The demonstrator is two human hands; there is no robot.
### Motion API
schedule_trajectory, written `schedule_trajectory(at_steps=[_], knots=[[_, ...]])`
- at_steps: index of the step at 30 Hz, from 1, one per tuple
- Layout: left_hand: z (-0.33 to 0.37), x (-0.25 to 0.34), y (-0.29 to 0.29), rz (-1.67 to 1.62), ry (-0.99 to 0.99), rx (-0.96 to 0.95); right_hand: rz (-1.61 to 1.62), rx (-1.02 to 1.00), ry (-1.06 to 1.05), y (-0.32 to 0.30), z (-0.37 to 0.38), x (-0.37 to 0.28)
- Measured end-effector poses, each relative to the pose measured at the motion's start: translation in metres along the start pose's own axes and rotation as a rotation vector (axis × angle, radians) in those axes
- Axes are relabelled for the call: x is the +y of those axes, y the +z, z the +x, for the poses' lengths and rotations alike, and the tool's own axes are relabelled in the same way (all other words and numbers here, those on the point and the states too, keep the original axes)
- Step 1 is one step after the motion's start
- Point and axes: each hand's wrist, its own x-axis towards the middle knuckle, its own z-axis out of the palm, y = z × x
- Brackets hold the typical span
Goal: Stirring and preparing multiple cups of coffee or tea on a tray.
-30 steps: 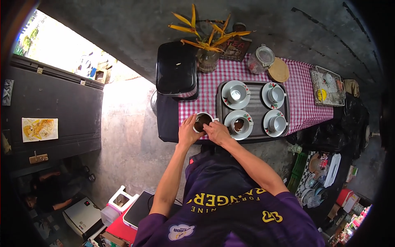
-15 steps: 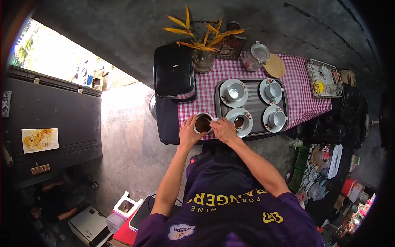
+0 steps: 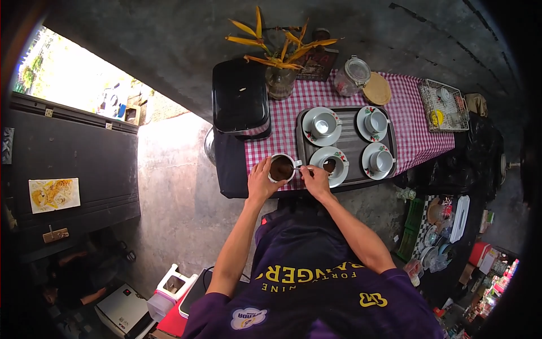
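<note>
My left hand [image 3: 261,181] is wrapped round the left side of a white mug [image 3: 297,163] at the table's near edge. Dark brown powder [image 3: 279,169] lies inside the mug. Between the fingers of my right hand [image 3: 317,182] is a thin spoon [image 3: 301,168], its far end reaching over the mug's rim into the powder. Just right of that hand, a white cup [image 3: 340,168] on a flowered saucer [image 3: 323,151] holds some brown powder too. Three more cups on saucers share the grey tray [image 3: 349,148]; no powder shows in them.
A black lidded box [image 3: 240,96] stands left of the tray on the checked cloth [image 3: 409,113]. Behind are a vase [image 3: 280,85] with orange flowers, a glass jar [image 3: 353,76] and a round wooden lid [image 3: 377,89]. A wire basket [image 3: 446,107] sits far right.
My right hand has shifted slightly right and down from the mug, so the spoon and the mug's handle show more plainly. My left hand stays on the mug.
</note>
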Motion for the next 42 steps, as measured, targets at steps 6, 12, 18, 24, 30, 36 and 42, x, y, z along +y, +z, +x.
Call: schedule_trajectory(at_steps=[6, 12, 18, 24, 30, 36, 42], knots=[[-0.001, 0.001, -0.001, 0.024, -0.021, -0.019, 0.104, -0.011, 0.083, -0.006, 0.003, -0.002], [0.0, 0.002, -0.002, 0.016, -0.027, -0.034, 0.163, -0.02, 0.107, -0.007, 0.007, 0.003], [0.0, 0.004, -0.004, 0.028, -0.048, -0.056, 0.111, -0.038, 0.12, -0.004, 0.006, 0.008], [0.0, 0.002, -0.001, 0.01, -0.032, -0.041, 0.189, -0.019, 0.035, 0.004, 0.003, 0.022], [0.0, -0.001, 0.001, 0.025, 0.001, 0.001, 0.194, -0.049, 0.026, 0.002, -0.001, 0.021], [0.0, 0.003, -0.002, 0.003, -0.024, -0.034, 0.223, -0.06, 0.013, 0.003, -0.004, 0.019], [0.0, 0.002, -0.002, 0.003, -0.033, -0.04, 0.216, -0.063, 0.046, 0.002, -0.007, 0.014]])
